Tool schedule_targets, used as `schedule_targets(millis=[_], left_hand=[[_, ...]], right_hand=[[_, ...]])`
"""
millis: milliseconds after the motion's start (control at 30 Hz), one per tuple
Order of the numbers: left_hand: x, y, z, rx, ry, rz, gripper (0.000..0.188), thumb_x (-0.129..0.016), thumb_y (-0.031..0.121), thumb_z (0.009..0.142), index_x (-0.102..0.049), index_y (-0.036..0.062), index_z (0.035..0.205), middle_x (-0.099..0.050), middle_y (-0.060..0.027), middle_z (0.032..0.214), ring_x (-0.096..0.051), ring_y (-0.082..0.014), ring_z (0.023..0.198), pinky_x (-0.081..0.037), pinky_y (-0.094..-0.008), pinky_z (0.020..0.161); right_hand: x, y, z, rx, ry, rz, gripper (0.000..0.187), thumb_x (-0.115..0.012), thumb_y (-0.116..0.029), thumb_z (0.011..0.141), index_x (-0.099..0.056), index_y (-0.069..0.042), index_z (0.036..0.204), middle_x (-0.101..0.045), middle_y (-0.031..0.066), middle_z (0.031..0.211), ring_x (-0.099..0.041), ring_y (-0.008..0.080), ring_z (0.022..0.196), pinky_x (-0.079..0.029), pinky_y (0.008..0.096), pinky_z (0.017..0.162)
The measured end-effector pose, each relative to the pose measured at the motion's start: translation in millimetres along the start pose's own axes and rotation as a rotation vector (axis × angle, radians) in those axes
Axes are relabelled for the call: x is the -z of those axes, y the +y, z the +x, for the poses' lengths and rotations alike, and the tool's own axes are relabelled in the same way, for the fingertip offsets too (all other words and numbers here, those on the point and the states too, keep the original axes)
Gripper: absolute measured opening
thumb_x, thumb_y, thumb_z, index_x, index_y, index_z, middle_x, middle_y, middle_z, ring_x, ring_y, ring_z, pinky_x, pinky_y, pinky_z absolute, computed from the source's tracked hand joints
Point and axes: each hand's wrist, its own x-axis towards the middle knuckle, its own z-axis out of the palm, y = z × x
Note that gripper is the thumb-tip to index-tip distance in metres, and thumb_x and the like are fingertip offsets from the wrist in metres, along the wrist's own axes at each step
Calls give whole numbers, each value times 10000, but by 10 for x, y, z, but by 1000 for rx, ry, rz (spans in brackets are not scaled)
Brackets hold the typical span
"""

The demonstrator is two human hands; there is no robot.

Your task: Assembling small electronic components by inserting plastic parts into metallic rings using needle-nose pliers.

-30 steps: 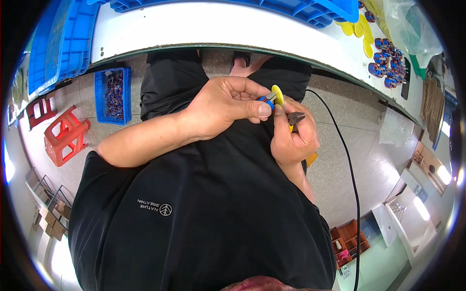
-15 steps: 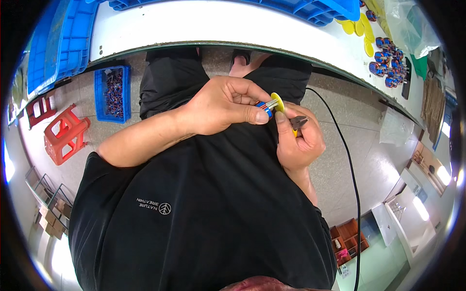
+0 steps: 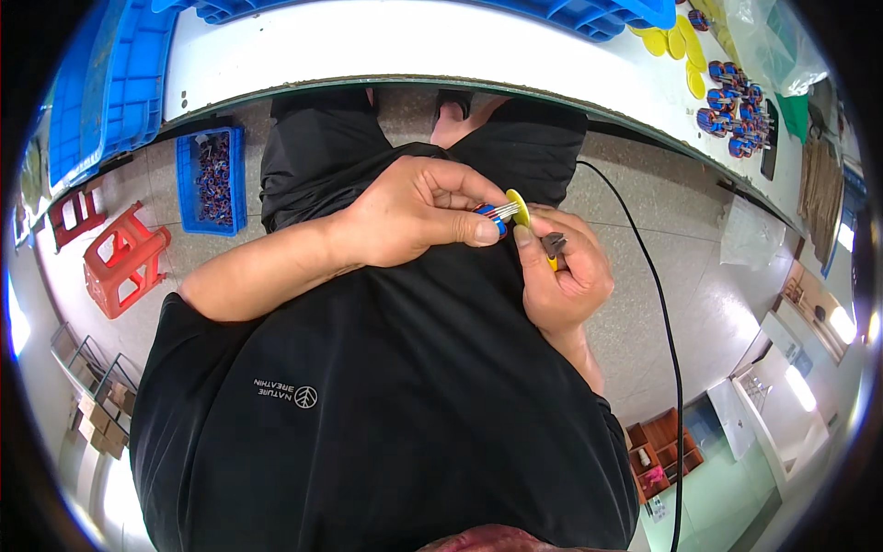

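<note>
Between the thumb and fingers of my left hand (image 3: 409, 213) is a small wire-wound coil (image 3: 492, 217) with blue and red windings. Its silvery leads point right, with their ends at a thin yellow disc (image 3: 518, 206). My right hand (image 3: 568, 281) pinches that disc near its lower edge, thumb in front. Tucked in the same hand is a pair of cutting pliers (image 3: 554, 247); the dark jaws and a bit of yellow handle show, while the rest is hidden in the palm. Whether the leads pass through the disc cannot be made out.
On the white table (image 3: 368, 51) at the far right lie several finished-looking coils (image 3: 736, 109) and yellow discs (image 3: 676, 41). Blue crates (image 3: 129, 83) stand at the far left. A blue bin of small parts (image 3: 213, 179) and a red stool (image 3: 124, 259) are on the floor. A black cable (image 3: 658, 276) hangs at right.
Both hands have shifted slightly left and down in the picture, with the coil and disc still held together. The pliers' jaws have turned to point more upward.
</note>
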Motion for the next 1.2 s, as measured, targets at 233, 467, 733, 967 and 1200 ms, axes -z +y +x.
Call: schedule_targets(millis=[233, 467, 733, 967, 1200], left_hand=[[-43, -94, 2, -157, 7, 68, 302, -770, -75, 918, -717, -53, 1215, -712, -118, 1210, -677, -119, 947, -555, -222, 851], [-80, -84, -11, -301, 39, 233, 245, -748, -65, 946, -733, -35, 1188, -732, -86, 1141, -640, -67, 858, -505, -173, 744], [-98, -112, -11, -315, 58, 230, 250, -743, -71, 947, -735, -28, 1194, -741, -78, 1103, -551, -54, 749, -457, -186, 668], [-117, -50, 8, -188, 93, 101, 264, -758, -47, 947, -734, -17, 1208, -733, -47, 977, -514, -41, 703, -427, -182, 631], [-130, -50, 20, -129, 114, 44, 262, -768, -12, 954, -733, -6, 1214, -654, 6, 849, -502, -18, 697, -405, -158, 623]], right_hand=[[19, -1, -2, -75, -28, 2, 186, -763, 95, 806, -767, 51, 987, -775, 152, 965, -673, 190, 738, -508, 253, 664], [-2, 4, 16, -66, -20, -22, 201, -751, 96, 800, -766, 54, 996, -762, 141, 958, -673, 189, 750, -504, 250, 659], [2, -44, 22, -108, -34, -42, 247, -736, 112, 780, -768, 51, 1018, -756, 136, 973, -653, 178, 738, -495, 241, 645], [-47, -4, 31, -35, 2, -33, 250, -737, 117, 776, -769, 51, 1015, -752, 125, 983, -588, 132, 708, -453, 229, 629], [-55, -8, 27, -34, 16, -66, 308, -723, 138, 756, -771, 45, 1046, -754, 134, 989, -630, 162, 721, -485, 234, 634]])
